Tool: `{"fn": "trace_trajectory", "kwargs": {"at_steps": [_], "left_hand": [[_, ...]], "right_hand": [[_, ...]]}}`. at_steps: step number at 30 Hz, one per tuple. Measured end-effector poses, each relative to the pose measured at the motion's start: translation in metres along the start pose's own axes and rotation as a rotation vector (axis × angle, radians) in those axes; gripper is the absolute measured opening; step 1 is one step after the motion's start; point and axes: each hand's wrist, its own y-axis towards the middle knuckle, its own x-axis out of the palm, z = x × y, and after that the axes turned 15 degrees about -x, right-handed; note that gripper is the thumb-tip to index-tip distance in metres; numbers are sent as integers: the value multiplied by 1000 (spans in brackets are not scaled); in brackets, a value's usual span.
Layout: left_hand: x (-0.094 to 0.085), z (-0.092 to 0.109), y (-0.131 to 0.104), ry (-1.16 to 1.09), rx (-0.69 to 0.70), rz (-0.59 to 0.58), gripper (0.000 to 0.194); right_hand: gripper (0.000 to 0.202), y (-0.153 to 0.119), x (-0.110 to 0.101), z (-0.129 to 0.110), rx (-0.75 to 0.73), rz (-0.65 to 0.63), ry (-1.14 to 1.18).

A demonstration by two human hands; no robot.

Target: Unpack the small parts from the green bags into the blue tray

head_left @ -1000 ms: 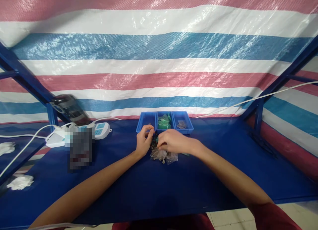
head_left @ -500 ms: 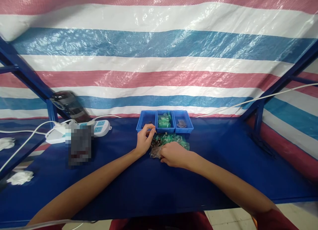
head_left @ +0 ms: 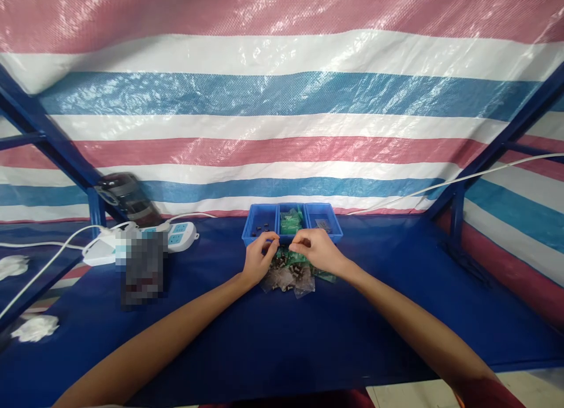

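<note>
My left hand (head_left: 259, 257) is pinched closed just in front of the left blue bin (head_left: 247, 229); whatever its fingertips hold is too small to make out. Level with it, my right hand (head_left: 318, 249) is also pinched, at the front of the middle bin, and its fingertips hide anything between them. Beneath both hands lies a mixed pile: small dark cylindrical parts (head_left: 296, 271), clear plastic bags (head_left: 304, 287) and green packets (head_left: 325, 275). The left bin has a few small dark parts (head_left: 265, 226), the middle one green packets (head_left: 291, 220), the right one clear bags (head_left: 324, 225).
On the left, a white power strip (head_left: 187, 236) with cables lies behind a blurred dark object (head_left: 145, 270). A dark bottle (head_left: 127, 196) leans at the back left. Crumpled white tissue (head_left: 35, 329) lies at far left. Blue frame posts (head_left: 458, 211) flank the striped sheet.
My right hand has lifted from the pile's near side and moved up toward the bins, beside my left hand. More clear bags and dark parts now show. The view has tilted slightly upward.
</note>
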Motion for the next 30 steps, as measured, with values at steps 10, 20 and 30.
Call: {"fn": "trace_trajectory", "kwargs": {"at_steps": [10, 20, 30], "left_hand": [[2, 4, 1, 120, 156, -101, 23], [3, 1, 2, 145, 194, -98, 22], [3, 4, 3, 146, 206, -106, 19]], "right_hand": [[40, 0, 7, 47, 459, 180, 985], [40, -4, 11, 44, 503, 16, 962], [46, -5, 12, 38, 476, 71, 772]]}}
